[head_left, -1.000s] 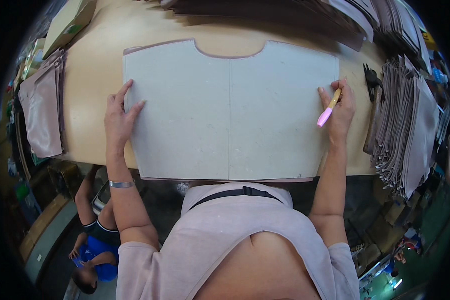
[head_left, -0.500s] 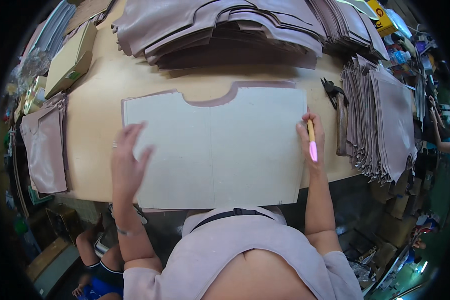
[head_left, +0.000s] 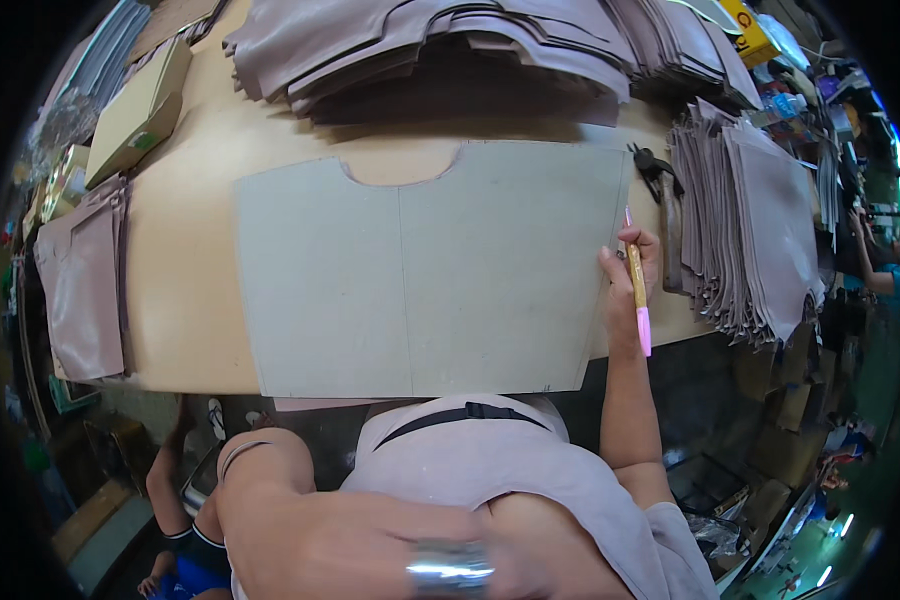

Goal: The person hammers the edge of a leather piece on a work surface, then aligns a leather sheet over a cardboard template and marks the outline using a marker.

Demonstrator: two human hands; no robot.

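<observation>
A large pale grey pattern board (head_left: 500, 270) with a neck-shaped notch in its far edge lies on the table in front of me. Mauve leather-like material (head_left: 335, 404) peeks out below its near edge. At the board's right edge, my right hand (head_left: 632, 265) grips a yellow-and-pink pen (head_left: 637, 275), its pink tip pointing away from me. My thumb is beside the board's edge. My left hand (head_left: 370, 535) is raised close to my chest, away from the board, with a wide silver ring (head_left: 450, 568). Its fingers are blurred and partly cut off by the lower edge.
Thick piles of mauve sheets (head_left: 530, 50) lie at the back. More sheets (head_left: 770, 230) stand at right, beside black-jawed pliers (head_left: 655, 172) and a wooden handle (head_left: 672, 245). A mauve stack (head_left: 80, 285) and cream box (head_left: 140, 115) are at left. Another person's legs (head_left: 175, 480) show lower left.
My left hand has left the board and come up toward me. The board has shifted, covering the mauve strip at its far edge. The pen has turned in my right hand.
</observation>
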